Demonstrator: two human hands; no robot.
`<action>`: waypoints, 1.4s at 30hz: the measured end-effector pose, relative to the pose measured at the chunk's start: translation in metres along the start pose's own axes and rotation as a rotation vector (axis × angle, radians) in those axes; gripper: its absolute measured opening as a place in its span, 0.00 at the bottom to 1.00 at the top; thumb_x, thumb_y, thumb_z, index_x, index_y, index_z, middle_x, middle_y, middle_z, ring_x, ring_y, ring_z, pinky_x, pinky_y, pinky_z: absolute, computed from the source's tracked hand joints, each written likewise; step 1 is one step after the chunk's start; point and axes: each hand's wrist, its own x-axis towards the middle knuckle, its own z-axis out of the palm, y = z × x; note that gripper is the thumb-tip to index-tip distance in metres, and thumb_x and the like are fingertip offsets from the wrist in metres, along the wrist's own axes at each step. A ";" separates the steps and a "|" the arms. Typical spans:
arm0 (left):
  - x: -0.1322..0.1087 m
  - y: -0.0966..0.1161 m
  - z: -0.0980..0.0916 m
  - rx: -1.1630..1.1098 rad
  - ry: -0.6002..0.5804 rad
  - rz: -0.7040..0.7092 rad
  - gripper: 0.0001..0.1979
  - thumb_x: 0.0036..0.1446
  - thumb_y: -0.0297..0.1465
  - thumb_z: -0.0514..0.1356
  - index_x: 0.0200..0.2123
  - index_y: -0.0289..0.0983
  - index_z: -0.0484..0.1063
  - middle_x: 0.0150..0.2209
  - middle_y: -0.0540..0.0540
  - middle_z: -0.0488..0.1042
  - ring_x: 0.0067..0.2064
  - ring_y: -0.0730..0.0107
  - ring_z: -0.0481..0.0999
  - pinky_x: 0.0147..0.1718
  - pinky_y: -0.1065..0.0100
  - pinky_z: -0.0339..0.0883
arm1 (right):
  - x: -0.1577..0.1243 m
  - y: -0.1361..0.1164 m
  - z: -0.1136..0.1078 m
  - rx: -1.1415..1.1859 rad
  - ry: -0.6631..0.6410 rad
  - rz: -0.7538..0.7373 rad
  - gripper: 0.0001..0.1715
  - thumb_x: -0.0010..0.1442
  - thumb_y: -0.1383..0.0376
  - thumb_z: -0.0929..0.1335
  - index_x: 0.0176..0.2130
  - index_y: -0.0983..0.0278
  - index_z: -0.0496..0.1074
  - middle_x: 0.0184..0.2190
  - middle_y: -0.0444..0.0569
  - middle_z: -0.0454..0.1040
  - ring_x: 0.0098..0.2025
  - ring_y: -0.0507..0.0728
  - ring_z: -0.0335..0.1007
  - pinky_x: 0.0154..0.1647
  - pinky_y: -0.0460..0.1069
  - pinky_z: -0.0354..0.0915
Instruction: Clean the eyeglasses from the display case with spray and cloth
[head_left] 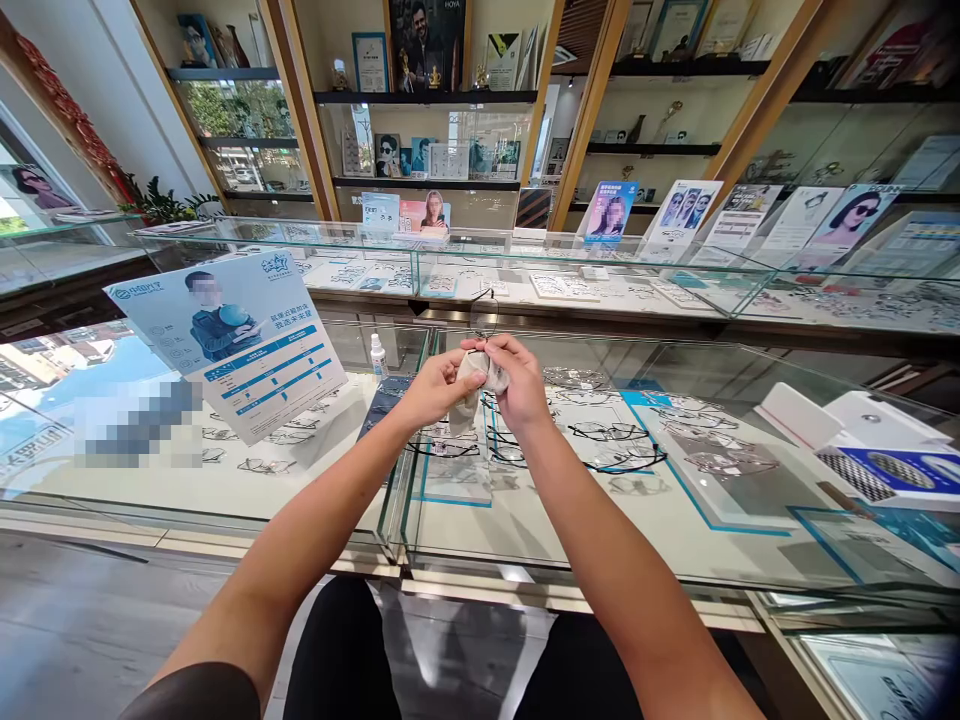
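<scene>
Both hands meet above a glass display counter (525,540). My left hand (433,388) and my right hand (517,385) are closed together on a small grey cleaning cloth (480,372) wrapped round a pair of thin black-framed glasses (484,312). A temple and part of the frame stick up above the fingers. Most of the glasses are hidden by the cloth and my fingers. Under the glass, several spectacle frames (615,445) lie on white trays.
A blue-and-white poster stand (240,340) leans on the counter at left. A small white spray bottle (377,355) stands behind my left hand. White and blue boxes (862,440) lie at right. Another glass counter (570,270) and shelves with brochures fill the background.
</scene>
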 end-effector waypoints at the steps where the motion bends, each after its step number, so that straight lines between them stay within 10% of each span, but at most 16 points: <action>1: 0.000 0.000 0.002 -0.008 0.025 -0.003 0.28 0.52 0.52 0.75 0.41 0.34 0.76 0.29 0.51 0.69 0.28 0.76 0.63 0.29 0.71 0.56 | 0.000 0.000 0.000 -0.004 -0.008 0.002 0.13 0.54 0.55 0.80 0.29 0.57 0.77 0.38 0.48 0.88 0.44 0.60 0.82 0.49 0.55 0.75; 10: -0.001 0.000 0.011 0.076 0.216 0.057 0.32 0.58 0.61 0.66 0.28 0.35 0.71 0.23 0.52 0.65 0.27 0.76 0.59 0.28 0.70 0.53 | -0.002 0.004 0.001 -0.016 -0.087 -0.001 0.15 0.56 0.52 0.80 0.30 0.57 0.78 0.39 0.48 0.87 0.47 0.62 0.83 0.52 0.57 0.75; 20: 0.000 0.004 0.001 -0.009 -0.071 -0.038 0.30 0.55 0.57 0.71 0.39 0.35 0.73 0.29 0.51 0.69 0.29 0.75 0.65 0.29 0.71 0.59 | 0.003 0.005 -0.003 0.014 0.015 -0.023 0.16 0.53 0.52 0.82 0.30 0.58 0.78 0.36 0.47 0.86 0.39 0.58 0.81 0.47 0.54 0.76; 27: -0.003 0.004 0.011 0.095 0.206 0.058 0.31 0.57 0.60 0.68 0.34 0.35 0.73 0.26 0.53 0.67 0.28 0.75 0.62 0.29 0.71 0.57 | 0.000 0.009 0.000 0.033 -0.076 0.014 0.17 0.53 0.50 0.82 0.32 0.57 0.80 0.41 0.48 0.88 0.43 0.59 0.82 0.49 0.54 0.77; 42: 0.004 0.002 -0.017 0.184 0.376 0.110 0.34 0.64 0.64 0.57 0.29 0.37 0.70 0.25 0.50 0.67 0.29 0.71 0.62 0.30 0.68 0.58 | 0.003 0.004 -0.008 -0.154 -0.062 -0.104 0.13 0.58 0.51 0.79 0.31 0.55 0.83 0.45 0.49 0.82 0.58 0.62 0.76 0.62 0.56 0.68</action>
